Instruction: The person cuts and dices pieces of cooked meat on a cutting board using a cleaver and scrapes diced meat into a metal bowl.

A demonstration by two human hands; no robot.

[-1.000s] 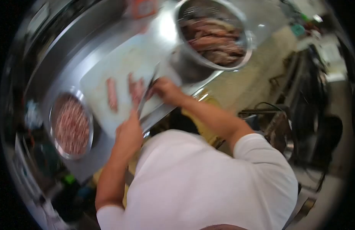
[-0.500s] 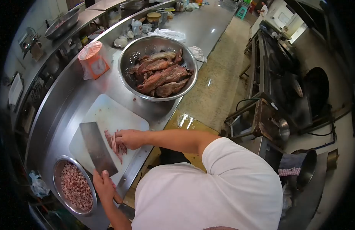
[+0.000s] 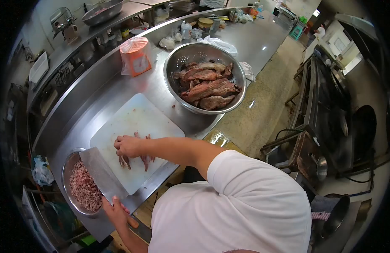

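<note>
My left hand point(image 3: 117, 214) is closed around the handle of a broad cleaver point(image 3: 101, 170). Its grey blade spans from the edge of the white cutting board point(image 3: 140, 110) to over the rim of a metal bowl point(image 3: 67, 162) of diced meat point(image 3: 84, 185). My right hand point(image 3: 129, 146) is on the board with fingers curled, pinching meat strips point(image 3: 124, 162) that stick out beneath it. More cut strips point(image 3: 145, 158) lie beside that hand, partly covered by the forearm. The fingertips are partly hidden.
A large steel colander point(image 3: 171, 86) of cooked meat slabs point(image 3: 209, 89) stands beyond the board. An orange box in a plastic bag point(image 3: 136, 57) sits near the counter's raised back edge. Woks point(image 3: 364, 126) and stove equipment line the right side, across a wet floor point(image 3: 249, 107).
The cleaver has shifted from over the board toward the bowl, its blade now overlapping the rim. My right hand has moved toward the bowl, with some strips left behind. The camera view has shifted.
</note>
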